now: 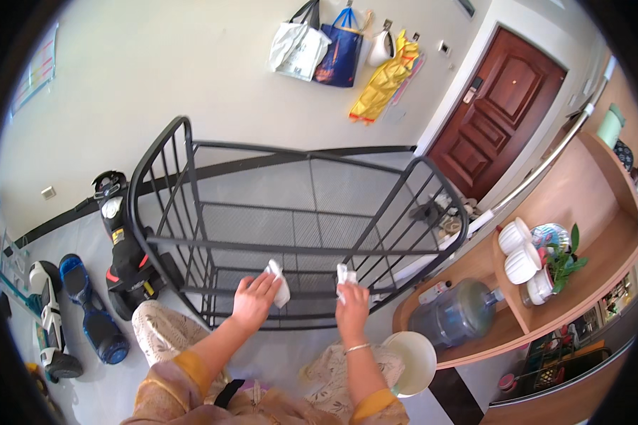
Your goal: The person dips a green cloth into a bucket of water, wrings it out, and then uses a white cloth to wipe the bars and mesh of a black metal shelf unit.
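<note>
In front of me stands a black metal rack [283, 248] with barred curved ends and mesh shelves. My left hand [252, 304] holds a white cloth [279, 285] beside the rack's near side, below the long front bar. My right hand [352, 312] grips a second white cloth [344, 274] by the same near side, farther right. Both hands have their fingers closed on the cloths. Whether either cloth presses on a bar, I cannot tell.
Left of the rack are a black ride-on scooter [124, 262] and hoverboards [92, 312]. At right, a white bucket [412, 361] stands near a large water bottle [457, 315] on a wooden shelf unit [475, 348]. Bags [340, 57] hang on the wall near a brown door [500, 106].
</note>
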The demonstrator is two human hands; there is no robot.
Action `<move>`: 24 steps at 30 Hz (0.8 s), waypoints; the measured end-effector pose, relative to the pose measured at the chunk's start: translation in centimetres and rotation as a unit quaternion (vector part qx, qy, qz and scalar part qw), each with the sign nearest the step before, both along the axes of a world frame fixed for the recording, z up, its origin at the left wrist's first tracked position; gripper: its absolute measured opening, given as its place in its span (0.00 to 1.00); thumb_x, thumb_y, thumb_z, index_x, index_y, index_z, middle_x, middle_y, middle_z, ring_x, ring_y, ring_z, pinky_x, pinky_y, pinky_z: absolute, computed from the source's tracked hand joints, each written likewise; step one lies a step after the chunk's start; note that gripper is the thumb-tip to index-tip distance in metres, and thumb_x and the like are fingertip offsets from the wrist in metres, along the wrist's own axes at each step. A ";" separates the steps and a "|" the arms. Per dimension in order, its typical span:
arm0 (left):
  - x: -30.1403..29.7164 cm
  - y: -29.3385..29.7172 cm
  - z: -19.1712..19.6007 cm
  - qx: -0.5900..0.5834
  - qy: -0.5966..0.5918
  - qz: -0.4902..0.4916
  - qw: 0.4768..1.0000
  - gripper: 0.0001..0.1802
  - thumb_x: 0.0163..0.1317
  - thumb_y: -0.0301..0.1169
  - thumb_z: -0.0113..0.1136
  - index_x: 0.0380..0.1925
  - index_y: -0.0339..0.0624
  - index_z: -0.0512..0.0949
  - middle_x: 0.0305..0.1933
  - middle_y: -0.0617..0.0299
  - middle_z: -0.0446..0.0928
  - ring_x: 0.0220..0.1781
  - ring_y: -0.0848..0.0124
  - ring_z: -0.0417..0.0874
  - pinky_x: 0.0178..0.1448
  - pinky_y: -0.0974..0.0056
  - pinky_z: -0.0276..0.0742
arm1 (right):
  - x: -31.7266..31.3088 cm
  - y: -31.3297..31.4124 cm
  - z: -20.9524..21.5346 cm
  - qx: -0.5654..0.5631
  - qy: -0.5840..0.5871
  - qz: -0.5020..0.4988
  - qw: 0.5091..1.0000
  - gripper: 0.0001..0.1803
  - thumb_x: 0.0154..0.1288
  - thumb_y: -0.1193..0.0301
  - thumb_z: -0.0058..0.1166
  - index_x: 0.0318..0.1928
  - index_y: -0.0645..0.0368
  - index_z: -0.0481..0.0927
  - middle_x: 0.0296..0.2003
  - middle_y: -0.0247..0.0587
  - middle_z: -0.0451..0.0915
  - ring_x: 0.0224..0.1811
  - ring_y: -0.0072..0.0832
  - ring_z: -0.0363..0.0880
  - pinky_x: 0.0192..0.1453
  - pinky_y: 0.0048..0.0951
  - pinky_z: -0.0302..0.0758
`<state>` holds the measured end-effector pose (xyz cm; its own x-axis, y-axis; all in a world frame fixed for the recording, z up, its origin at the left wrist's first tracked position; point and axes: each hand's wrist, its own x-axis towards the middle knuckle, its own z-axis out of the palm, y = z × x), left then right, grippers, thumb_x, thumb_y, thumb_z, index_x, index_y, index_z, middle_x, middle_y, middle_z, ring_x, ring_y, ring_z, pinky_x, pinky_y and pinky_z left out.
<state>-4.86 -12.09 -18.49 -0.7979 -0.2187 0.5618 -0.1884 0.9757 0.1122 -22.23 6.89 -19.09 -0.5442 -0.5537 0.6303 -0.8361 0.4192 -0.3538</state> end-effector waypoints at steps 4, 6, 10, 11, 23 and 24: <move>-2.0 -2.2 1.0 0.011 -0.005 0.002 1.000 0.33 0.40 0.22 0.62 0.54 0.45 0.74 0.57 0.58 0.77 0.61 0.64 0.76 0.60 0.55 0.68 | -2.1 -1.3 0.8 -0.058 0.005 0.025 0.998 0.20 0.47 0.85 0.55 0.43 0.55 0.80 0.46 0.41 0.79 0.52 0.44 0.73 0.57 0.39 0.72; -2.9 -3.7 1.2 0.016 0.002 0.009 1.000 0.31 0.42 0.21 0.62 0.53 0.46 0.75 0.57 0.59 0.77 0.60 0.65 0.77 0.59 0.55 0.68 | -3.0 -1.6 0.4 -0.105 0.006 0.009 0.994 0.19 0.47 0.85 0.54 0.41 0.56 0.82 0.46 0.41 0.80 0.52 0.43 0.74 0.58 0.38 0.72; -4.7 -5.9 2.1 0.022 0.001 0.019 1.000 0.28 0.44 0.20 0.61 0.51 0.47 0.76 0.56 0.60 0.78 0.60 0.67 0.78 0.59 0.56 0.69 | -5.6 0.4 -1.3 -0.171 -0.015 -0.060 0.983 0.18 0.48 0.86 0.52 0.40 0.58 0.84 0.44 0.42 0.82 0.50 0.39 0.77 0.57 0.37 0.73; -5.1 -6.5 2.2 0.017 0.006 0.021 1.000 0.28 0.44 0.20 0.60 0.50 0.47 0.76 0.56 0.60 0.79 0.59 0.67 0.78 0.59 0.56 0.69 | -6.6 0.9 -2.3 -0.182 -0.015 -0.086 0.979 0.18 0.49 0.86 0.53 0.41 0.58 0.84 0.43 0.41 0.82 0.47 0.37 0.78 0.55 0.35 0.74; -8.4 -9.7 3.1 -0.033 0.092 0.012 0.995 0.22 0.46 0.23 0.59 0.45 0.47 0.79 0.45 0.60 0.83 0.49 0.65 0.84 0.49 0.61 0.75 | -17.9 4.8 -7.9 -0.486 -0.507 -0.207 0.681 0.16 0.63 0.81 0.53 0.51 0.68 0.77 0.44 0.45 0.81 0.46 0.32 0.80 0.53 0.32 0.75; -8.5 -10.0 3.3 -0.033 0.081 0.014 0.996 0.22 0.46 0.22 0.59 0.45 0.46 0.78 0.46 0.61 0.82 0.50 0.67 0.83 0.49 0.62 0.74 | -18.2 4.9 -7.7 -0.482 -0.506 -0.203 0.686 0.16 0.63 0.80 0.53 0.52 0.69 0.76 0.44 0.45 0.81 0.47 0.32 0.80 0.55 0.33 0.74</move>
